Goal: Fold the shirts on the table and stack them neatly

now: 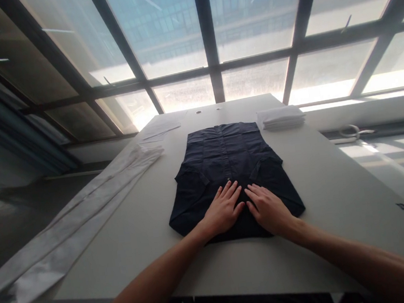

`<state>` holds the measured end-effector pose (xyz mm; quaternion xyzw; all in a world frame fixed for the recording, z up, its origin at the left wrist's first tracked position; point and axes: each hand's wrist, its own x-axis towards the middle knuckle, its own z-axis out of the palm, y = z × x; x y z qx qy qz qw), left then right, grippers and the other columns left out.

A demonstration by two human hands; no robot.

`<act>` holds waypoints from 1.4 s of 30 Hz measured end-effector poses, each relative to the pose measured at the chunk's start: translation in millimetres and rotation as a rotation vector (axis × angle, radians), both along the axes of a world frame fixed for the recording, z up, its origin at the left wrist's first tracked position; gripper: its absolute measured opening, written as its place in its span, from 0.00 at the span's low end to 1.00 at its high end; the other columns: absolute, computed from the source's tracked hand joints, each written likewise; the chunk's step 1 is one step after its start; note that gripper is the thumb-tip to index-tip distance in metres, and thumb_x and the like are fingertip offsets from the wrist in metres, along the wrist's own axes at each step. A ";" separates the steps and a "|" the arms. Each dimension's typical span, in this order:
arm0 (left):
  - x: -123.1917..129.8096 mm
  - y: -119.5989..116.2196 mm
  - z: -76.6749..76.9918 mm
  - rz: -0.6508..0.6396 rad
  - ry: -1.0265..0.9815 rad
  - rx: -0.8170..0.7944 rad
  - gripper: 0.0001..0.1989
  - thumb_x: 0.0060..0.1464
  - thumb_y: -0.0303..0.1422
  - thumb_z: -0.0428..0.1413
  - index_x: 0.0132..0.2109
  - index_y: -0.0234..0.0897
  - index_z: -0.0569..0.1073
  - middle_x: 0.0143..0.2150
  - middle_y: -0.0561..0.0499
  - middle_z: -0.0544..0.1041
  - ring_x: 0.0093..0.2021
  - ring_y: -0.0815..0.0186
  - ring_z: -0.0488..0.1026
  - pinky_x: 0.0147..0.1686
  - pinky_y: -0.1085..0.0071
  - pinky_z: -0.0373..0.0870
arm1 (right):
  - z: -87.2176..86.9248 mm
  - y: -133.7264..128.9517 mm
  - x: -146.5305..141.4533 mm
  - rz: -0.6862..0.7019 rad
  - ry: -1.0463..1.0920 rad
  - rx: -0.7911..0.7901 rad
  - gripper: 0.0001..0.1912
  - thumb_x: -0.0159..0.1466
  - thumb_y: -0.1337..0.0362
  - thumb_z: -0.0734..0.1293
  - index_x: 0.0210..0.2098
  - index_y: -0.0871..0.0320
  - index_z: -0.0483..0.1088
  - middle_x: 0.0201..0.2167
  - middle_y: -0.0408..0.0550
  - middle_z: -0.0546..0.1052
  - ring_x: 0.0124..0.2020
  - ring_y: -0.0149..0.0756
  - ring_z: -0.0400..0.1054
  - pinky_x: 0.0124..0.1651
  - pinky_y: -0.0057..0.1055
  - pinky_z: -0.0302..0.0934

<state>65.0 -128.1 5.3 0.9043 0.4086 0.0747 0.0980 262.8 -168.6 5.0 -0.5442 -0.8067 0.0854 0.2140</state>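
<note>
A dark navy shirt (226, 153) lies on the white table (141, 226), its sides turned inward and a buttoned strip running up its middle. Flat on its near part rests my left hand (225, 207), fingers spread and pointing away from me. Close beside it, my right hand (266, 207) also lies on the cloth with its fingers stretched out. The two hands are slightly apart and hold nothing. Part of the shirt's near end is hidden beneath them.
At the back right sits a folded stack of white cloth (281, 118). White fabric (95, 207) drapes over the table's left edge towards the floor. A small dark object (401, 206) lies at the right. Large framed windows (173, 23) rise beyond the table.
</note>
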 end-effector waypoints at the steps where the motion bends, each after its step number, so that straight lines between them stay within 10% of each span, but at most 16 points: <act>1: -0.1 -0.1 0.4 0.000 -0.003 0.000 0.30 0.72 0.47 0.41 0.73 0.41 0.55 0.76 0.47 0.49 0.76 0.57 0.40 0.71 0.51 0.45 | 5.7 2.4 3.5 -0.029 0.044 0.021 0.25 0.70 0.62 0.56 0.62 0.62 0.70 0.63 0.59 0.71 0.64 0.48 0.64 0.67 0.46 0.57; 12: -0.9 1.3 0.7 -0.003 -0.020 -0.007 0.30 0.72 0.48 0.40 0.73 0.40 0.55 0.76 0.47 0.48 0.76 0.57 0.39 0.72 0.51 0.44 | 9.6 77.4 118.5 -0.541 0.243 -0.087 0.19 0.65 0.65 0.63 0.52 0.63 0.77 0.45 0.61 0.81 0.47 0.48 0.76 0.51 0.37 0.66; 21: -0.6 1.7 0.5 0.001 -0.022 -0.009 0.30 0.72 0.48 0.41 0.73 0.42 0.55 0.76 0.48 0.49 0.76 0.57 0.40 0.72 0.51 0.44 | 8.5 82.5 124.5 -0.627 0.817 -0.457 0.27 0.55 0.62 0.77 0.52 0.66 0.72 0.27 0.49 0.79 0.24 0.35 0.72 0.25 0.27 0.67; 30: -1.2 2.5 -1.2 -0.002 -0.023 -0.012 0.30 0.72 0.49 0.40 0.73 0.41 0.56 0.76 0.48 0.48 0.76 0.57 0.40 0.72 0.51 0.43 | 13.8 81.1 119.7 -0.396 1.092 -0.749 0.15 0.59 0.64 0.73 0.45 0.61 0.75 0.31 0.49 0.81 0.26 0.34 0.74 0.27 0.27 0.68; 42: 0.7 0.7 2.8 0.009 -0.022 -0.031 0.30 0.72 0.48 0.42 0.73 0.38 0.56 0.76 0.47 0.48 0.76 0.57 0.39 0.72 0.52 0.42 | 27.0 79.1 90.4 -0.295 1.086 -0.489 0.26 0.56 0.67 0.69 0.55 0.61 0.71 0.41 0.51 0.83 0.36 0.39 0.77 0.36 0.29 0.72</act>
